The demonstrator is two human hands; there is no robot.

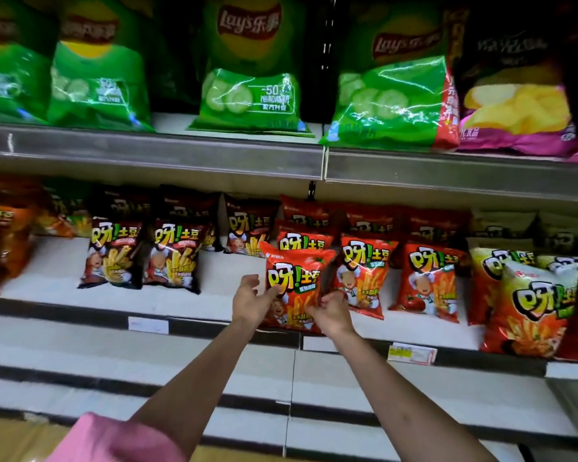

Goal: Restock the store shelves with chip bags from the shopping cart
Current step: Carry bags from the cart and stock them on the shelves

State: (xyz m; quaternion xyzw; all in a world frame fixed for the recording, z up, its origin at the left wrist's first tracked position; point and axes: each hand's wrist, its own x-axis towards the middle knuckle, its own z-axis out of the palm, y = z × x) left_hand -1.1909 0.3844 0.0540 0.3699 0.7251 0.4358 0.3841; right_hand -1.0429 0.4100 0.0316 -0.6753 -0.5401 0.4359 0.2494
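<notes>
Store shelves (154, 168) fill the view in two tiers. Along the upper one, from 10 to 1 o'clock, stand green chip bags (252, 65), with a purple bag (514, 105) at 2 o'clock. On the lower shelf (64, 295), dark fry-snack bags (141, 258) sit at 9 o'clock and red ones (427, 281) at 3 o'clock. At centre, a red chip bag (292, 278) stands upright at the shelf's front edge. The left hand (251, 300) touches its left side with fingers spread and relaxed; the right hand (329, 310) pinches its lower right edge. A pink sleeve (114, 441) shows at 7 o'clock.
</notes>
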